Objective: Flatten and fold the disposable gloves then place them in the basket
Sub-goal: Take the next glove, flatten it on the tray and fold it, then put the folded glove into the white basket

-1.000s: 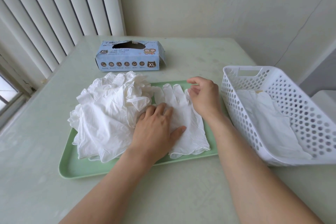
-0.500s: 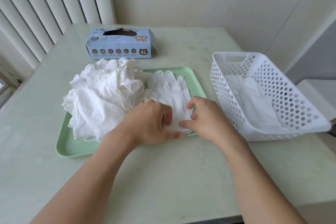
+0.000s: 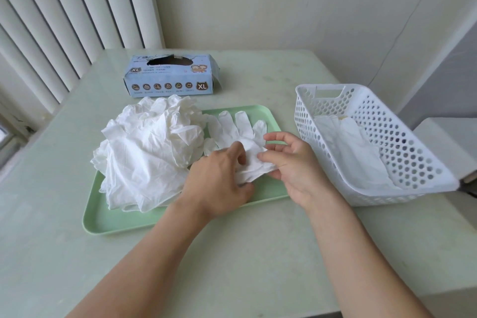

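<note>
Looking down from the head camera, we see both of our bare hands over the right half of a green tray (image 3: 124, 224) on a pale table (image 3: 232, 266). Our left hand (image 3: 219, 183) lies knuckles up with its fingers curled, pinching the near, cuff end of a white glove (image 3: 240, 131). Our right hand (image 3: 291, 165) is turned palm inward just beside it; its thumb and a lower finger pinch the same bunched cuff edge, while its upper fingers are spread loosely and touch nothing. The cuff end is lifted and gathered between our two hands, and the glove's fingers lie flat on the tray, pointing away from us toward the far rim.

On the left half of the tray sits a crumpled pile (image 3: 149, 152) of white gloves, spilling a little over the tray's left edge and touching the flat glove along its right side. Our left wrist crosses the pile's near corner.

Beyond the tray, near the table's far edge, a blue box (image 3: 170, 77) marked XL lies with its torn opening facing up.

To the right of the tray, apart from it, stands a white perforated basket (image 3: 387, 121), a handle slot in its far wall. Inside it lie white folded gloves (image 3: 353, 147), flat along the bottom; how many we cannot tell.

White vertical blinds (image 3: 64, 20) hang at the left, and a plain wall (image 3: 284, 2) rises behind the table.
</note>
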The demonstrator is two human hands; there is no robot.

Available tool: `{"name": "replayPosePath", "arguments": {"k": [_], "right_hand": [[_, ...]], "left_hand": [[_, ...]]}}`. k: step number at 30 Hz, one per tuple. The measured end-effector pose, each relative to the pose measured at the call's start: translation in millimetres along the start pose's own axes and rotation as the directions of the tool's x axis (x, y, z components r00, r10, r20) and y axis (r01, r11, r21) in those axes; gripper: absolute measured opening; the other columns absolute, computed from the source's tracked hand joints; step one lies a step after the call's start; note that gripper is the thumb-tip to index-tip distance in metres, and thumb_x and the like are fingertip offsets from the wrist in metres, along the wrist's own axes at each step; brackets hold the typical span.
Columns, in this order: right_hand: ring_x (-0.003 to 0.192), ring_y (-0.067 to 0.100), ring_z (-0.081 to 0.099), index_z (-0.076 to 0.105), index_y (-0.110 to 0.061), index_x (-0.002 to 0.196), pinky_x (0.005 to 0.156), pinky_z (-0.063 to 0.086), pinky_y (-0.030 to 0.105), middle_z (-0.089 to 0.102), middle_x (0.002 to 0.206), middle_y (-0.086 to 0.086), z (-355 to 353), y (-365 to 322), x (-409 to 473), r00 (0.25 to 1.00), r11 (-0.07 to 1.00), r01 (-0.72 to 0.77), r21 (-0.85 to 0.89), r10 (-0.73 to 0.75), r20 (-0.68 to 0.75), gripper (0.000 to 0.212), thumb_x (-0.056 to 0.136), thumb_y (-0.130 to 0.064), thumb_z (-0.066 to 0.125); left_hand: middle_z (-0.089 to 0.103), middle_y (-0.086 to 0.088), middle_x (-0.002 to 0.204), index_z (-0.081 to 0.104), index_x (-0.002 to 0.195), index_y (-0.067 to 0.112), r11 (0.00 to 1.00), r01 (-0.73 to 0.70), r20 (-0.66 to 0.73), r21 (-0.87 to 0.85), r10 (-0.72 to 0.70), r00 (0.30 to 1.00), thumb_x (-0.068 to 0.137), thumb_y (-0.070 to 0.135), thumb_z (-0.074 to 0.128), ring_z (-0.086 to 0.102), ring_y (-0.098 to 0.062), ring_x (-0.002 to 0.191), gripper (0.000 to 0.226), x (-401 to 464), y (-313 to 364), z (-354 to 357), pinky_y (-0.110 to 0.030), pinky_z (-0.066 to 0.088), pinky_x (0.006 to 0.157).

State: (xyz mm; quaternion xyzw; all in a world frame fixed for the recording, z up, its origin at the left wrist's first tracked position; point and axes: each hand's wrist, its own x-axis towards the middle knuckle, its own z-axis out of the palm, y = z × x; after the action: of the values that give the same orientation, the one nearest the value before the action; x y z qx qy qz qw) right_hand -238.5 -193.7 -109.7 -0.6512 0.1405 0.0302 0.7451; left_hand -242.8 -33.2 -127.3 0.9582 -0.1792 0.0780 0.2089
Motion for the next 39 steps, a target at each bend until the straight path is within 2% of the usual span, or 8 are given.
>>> {"name": "replayPosePath", "arguments": {"k": [7, 10, 16, 21, 24, 28, 33, 39], "right_hand": [[0.088, 0.015, 0.071, 0.072, -0.009, 0.108, 0.071, 0.059, 0.023, 0.073, 0.104, 0.004, -5.8, -42.2, -24.4, 0.991, 0.972, 0.079, 0.22, -0.1, 0.084, 0.02, 0.09, -0.003, 0.068], [0.103, 0.021, 0.069, 0.071, -0.006, 0.113, 0.091, 0.056, 0.033, 0.073, 0.108, 0.007, -23.0, -70.1, -39.5, 0.938, 0.961, 0.203, 0.19, -0.246, 0.245, 0.046, 0.074, -0.028, 0.081], [0.08, 0.011, 0.062, 0.069, -0.009, 0.12, 0.072, 0.049, 0.02, 0.072, 0.097, 0.0, -54.6, -104.8, -61.2, 0.831, 0.848, 0.5, -0.178, -0.412, 0.374, 0.064, 0.063, 0.015, 0.085], [0.069, 0.011, 0.062, 0.08, -0.014, 0.091, 0.069, 0.042, 0.025, 0.074, 0.077, 0.008, -89.1, -129.5, -79.8, 0.808, 0.731, 0.585, -0.351, -0.564, 0.173, 0.005, 0.087, -0.012, 0.078], [0.09, 0.025, 0.067, 0.081, -0.014, 0.095, 0.079, 0.041, 0.036, 0.07, 0.101, 0.03, -115.9, -154.8, -97.9, 0.799, 0.692, 0.593, -0.412, -0.568, 0.197, 0.011, 0.09, -0.023, 0.076], [0.082, -0.005, 0.066, 0.078, -0.018, 0.098, 0.075, 0.047, 0.012, 0.078, 0.091, -0.012, -140.3, -190.3, -102.4, 0.826, 0.697, 0.554, -0.455, -0.529, 0.194, 0.014, 0.096, -0.015, 0.065], [0.091, 0.009, 0.069, 0.075, -0.009, 0.112, 0.084, 0.054, 0.021, 0.076, 0.11, 0.007, -163.9, -212.3, -42.3, 0.893, 0.775, 0.437, -0.456, -0.433, 0.121, 0.02, 0.093, -0.012, 0.07], [0.096, 0.02, 0.068, 0.071, 0.0, 0.113, 0.101, 0.051, 0.043, 0.073, 0.114, 0.019, -170.2, -232.9, 6.3, 0.867, 0.802, 0.471, -0.368, -0.497, 0.028, 0.025, 0.088, -0.005, 0.074]], "left_hand": [[0.063, 0.003, 0.093, 0.078, 0.095, 0.017, 0.894, -0.287, -0.529, -0.343, 0.069, 0.846, 0.085, 0.013, 0.071, 0.062, -0.017, 0.085, 0.013, 6.5, 1.0, -31.5, -0.027, 0.047, 0.073], [0.072, 0.005, 0.083, 0.075, 0.084, 0.016, 0.775, -0.214, -0.356, -0.595, -0.015, 0.934, 0.085, 0.006, 0.074, 0.067, -0.012, 0.078, 0.01, 8.3, 26.6, -66.7, -0.024, 0.05, 0.066], [0.074, -0.02, 0.091, 0.076, 0.089, 0.011, 0.574, 0.021, -0.015, -0.818, -0.058, 0.998, 0.096, 0.024, 0.067, 0.069, -0.026, 0.075, 0.018, 21.3, 77.0, -105.8, -0.035, 0.048, 0.072], [0.078, -0.011, 0.094, 0.078, 0.102, 0.021, 0.568, -0.051, 0.01, -0.822, 0.103, 0.995, 0.098, 0.029, 0.068, 0.074, -0.037, 0.093, 0.013, 32.3, 115.5, -117.5, -0.044, 0.057, 0.079], [0.079, -0.005, 0.088, 0.08, 0.091, 0.022, 0.535, -0.142, -0.007, -0.833, 0.246, 0.969, 0.097, 0.027, 0.068, 0.074, -0.021, 0.075, 0.015, 39.0, 139.8, -124.7, -0.028, 0.052, 0.066], [0.073, 0.002, 0.074, 0.077, 0.074, 0.02, 0.534, -0.186, -0.018, -0.825, 0.303, 0.953, 0.096, 0.029, 0.068, 0.061, -0.01, 0.064, 0.025, 64.8, 170.9, -126.1, -0.023, 0.046, 0.058], [0.057, 0.007, 0.056, 0.069, 0.07, 0.005, 0.674, -0.089, 0.022, -0.733, 0.155, 0.988, 0.097, 0.031, 0.068, 0.046, -0.008, 0.047, 0.038, 124.8, 187.3, -106.8, -0.016, 0.036, 0.046], [0.069, 0.017, 0.067, 0.077, 0.087, 0.017, 0.563, -0.174, -0.132, -0.808, 0.115, 0.985, 0.096, 0.015, 0.07, 0.06, 0.004, 0.059, 0.011, 170.9, 196.0, -100.7, -0.011, 0.044, 0.056]]}}
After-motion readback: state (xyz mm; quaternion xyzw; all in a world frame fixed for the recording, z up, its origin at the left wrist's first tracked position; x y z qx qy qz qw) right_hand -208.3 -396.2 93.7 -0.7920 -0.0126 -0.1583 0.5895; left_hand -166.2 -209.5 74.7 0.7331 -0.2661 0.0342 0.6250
